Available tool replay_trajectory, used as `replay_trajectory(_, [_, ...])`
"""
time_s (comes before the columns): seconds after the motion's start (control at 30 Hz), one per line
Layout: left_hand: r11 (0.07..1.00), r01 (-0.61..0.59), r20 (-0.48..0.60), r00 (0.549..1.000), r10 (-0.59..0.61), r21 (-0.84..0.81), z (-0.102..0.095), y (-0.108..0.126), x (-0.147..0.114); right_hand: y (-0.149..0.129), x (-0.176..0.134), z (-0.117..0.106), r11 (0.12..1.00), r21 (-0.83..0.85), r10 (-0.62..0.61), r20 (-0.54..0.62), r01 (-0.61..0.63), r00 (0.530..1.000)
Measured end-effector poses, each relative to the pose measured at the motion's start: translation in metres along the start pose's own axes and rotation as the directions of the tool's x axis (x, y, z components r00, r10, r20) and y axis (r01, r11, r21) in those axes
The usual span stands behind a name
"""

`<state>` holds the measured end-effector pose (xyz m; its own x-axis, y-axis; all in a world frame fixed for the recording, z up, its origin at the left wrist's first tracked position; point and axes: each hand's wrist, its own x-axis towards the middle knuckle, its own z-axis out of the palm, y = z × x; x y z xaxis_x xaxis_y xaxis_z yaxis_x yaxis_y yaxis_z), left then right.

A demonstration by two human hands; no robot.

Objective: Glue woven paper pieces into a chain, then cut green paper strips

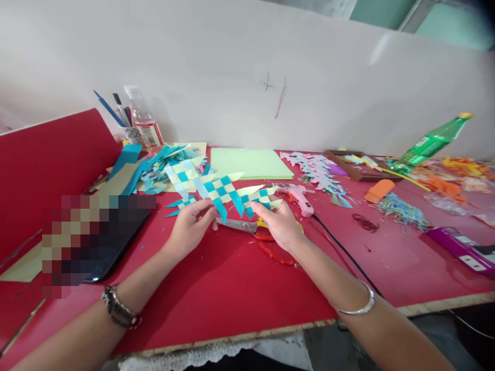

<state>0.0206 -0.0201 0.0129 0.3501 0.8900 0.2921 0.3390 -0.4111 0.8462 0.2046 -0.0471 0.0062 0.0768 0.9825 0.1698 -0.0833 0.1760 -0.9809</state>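
A woven paper piece (221, 193), checkered in blue and pale yellow with pointed strip ends, is held up between my two hands. My left hand (192, 226) pinches its lower left side, fingers closed. On the right, my right hand (281, 222) grips the other end, thumb on top and fingers hidden behind. Below the paper lie scissors (242, 225) with red and yellow handles, partly covered by my right hand. More woven paper (181, 178) in light blue, blue and yellow lies just behind my left hand; where the pieces join I cannot tell.
A pink glue gun (299, 198) with a black cord lies right. Green paper sheets (247, 162), blue strips (162, 162) and pink woven pieces (319, 172) sit behind. A dark device (133, 237) is left. A tilted green bottle (431, 144) and purple power strip (460, 247) stand right.
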Motion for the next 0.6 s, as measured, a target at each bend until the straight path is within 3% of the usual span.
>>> replay_trajectory(0.33, [0.941, -0.021, 0.023, 0.999, 0.031, -0.337, 0.0026, -0.0062, -0.0028, 0.0006, -0.0056, 0.0071, 0.991, 0.015, 0.132, 0.034, -0.133, 0.991])
replay_trajectory(0.5, [0.986, 0.060, -0.055, 0.996, -0.069, -0.154, 0.0032, -0.0002, -0.0022, -0.0002, -0.0064, 0.0088, 0.988, -0.001, 0.153, 0.144, -0.155, 0.978])
replay_trajectory(0.6, [0.999, 0.036, -0.099, 0.994, -0.036, -0.001, 0.0022, 0.0006, -0.0020, -0.0024, -0.0040, 0.0041, 0.996, -0.075, 0.055, 0.153, -0.044, 0.987])
